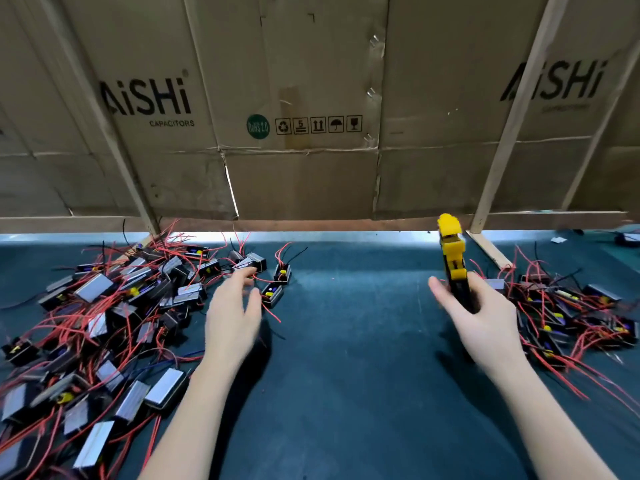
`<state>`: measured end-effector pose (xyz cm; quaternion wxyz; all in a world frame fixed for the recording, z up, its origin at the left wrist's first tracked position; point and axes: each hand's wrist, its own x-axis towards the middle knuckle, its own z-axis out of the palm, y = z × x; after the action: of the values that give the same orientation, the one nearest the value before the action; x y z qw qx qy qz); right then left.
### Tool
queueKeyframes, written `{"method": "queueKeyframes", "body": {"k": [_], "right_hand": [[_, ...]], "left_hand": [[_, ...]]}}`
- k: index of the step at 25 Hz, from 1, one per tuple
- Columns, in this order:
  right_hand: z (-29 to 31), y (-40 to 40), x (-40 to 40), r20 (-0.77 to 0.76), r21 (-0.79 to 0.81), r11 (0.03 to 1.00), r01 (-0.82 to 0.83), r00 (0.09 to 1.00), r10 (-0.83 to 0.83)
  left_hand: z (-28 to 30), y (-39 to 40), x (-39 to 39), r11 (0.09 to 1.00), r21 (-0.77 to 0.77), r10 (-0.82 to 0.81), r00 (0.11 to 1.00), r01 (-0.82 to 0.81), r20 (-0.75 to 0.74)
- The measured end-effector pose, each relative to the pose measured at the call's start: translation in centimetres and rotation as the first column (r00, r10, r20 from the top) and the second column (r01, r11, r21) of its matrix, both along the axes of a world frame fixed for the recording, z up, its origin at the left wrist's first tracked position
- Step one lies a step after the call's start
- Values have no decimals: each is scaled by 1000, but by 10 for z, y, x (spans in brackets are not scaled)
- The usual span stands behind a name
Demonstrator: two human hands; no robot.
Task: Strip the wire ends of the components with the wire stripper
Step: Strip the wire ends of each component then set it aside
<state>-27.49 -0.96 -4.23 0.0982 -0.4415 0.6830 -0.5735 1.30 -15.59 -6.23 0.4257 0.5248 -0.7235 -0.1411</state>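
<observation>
We hold the wire stripper [452, 258] upright over the tabletop [346, 341], right hand [485, 317] curled round its handles; our left hand [232, 317], fingers loose and empty, nears a component [272, 294]. Best pinch its red wire close to the tip.

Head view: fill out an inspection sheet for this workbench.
Surface: dark green mat, bare between the hands.
Job's things: yellow wire stripper upright; large pile of components on the left, smaller pile on the right.
Clutter: nothing seen.
Grippers: right hand grips the stripper; left hand, blurred, reaches toward a component at the pile's edge.
Cables: red and black leads tangled through both piles.
Surroundings: cardboard wall printed AiSHi, wooden struts.
</observation>
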Motion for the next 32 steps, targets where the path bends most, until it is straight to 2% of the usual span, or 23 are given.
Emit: {"method": "queueKeyframes", "body": {"k": [2,4,7,9,11,14,17,20,22,24,25,26,28,30,32], "right_hand": [[0,-1,10,124,-136,977,-162,976,179],[0,-1,15,156,-186,956,-226,954,256],[-4,-5,16,132,-180,968,-173,971,198],[-7,-5,15,137,-202,972,-120,979,149],[-8,-5,13,138,-243,966,-91,982,127],[-10,-6,10,148,-288,955,-68,982,115],[-8,-7,11,117,-326,945,-25,991,67],[-3,-5,13,-66,-360,933,16,997,-42],[-2,-4,13,-176,-363,932,21,980,-91],[-2,-5,14,-195,-359,933,11,977,-86],[-3,-6,15,-178,-360,933,4,981,-73],[-5,-6,15,-155,-364,931,1,986,-62],[-6,-7,17,-101,-381,925,10,994,-52],[-6,-7,17,-53,-394,919,16,998,-40],[-6,-7,16,-85,-389,921,22,995,-60]], "left_hand": [[-9,0,-10,994,34,-107,969,102,224],[-13,0,-14,991,47,-131,940,123,314],[-8,4,-14,996,27,-91,973,88,214],[-4,8,-15,994,48,-99,990,95,102],[-3,12,-19,992,50,-122,991,119,61],[-6,14,-22,989,-3,-144,971,147,189],[-6,10,-21,990,21,-144,970,143,197],[-7,4,-16,998,28,-64,972,60,225],[-6,0,-8,996,35,66,960,-79,274],[-5,-2,-3,973,-39,224,890,-227,396],[-4,-1,-3,963,-113,271,857,-247,438],[-3,1,-8,958,-198,278,855,-209,438],[-2,3,-26,940,-341,172,879,-12,444],[-5,3,-51,958,-244,5,843,150,538],[-8,-10,-67,996,-47,-33,796,76,605]]}}
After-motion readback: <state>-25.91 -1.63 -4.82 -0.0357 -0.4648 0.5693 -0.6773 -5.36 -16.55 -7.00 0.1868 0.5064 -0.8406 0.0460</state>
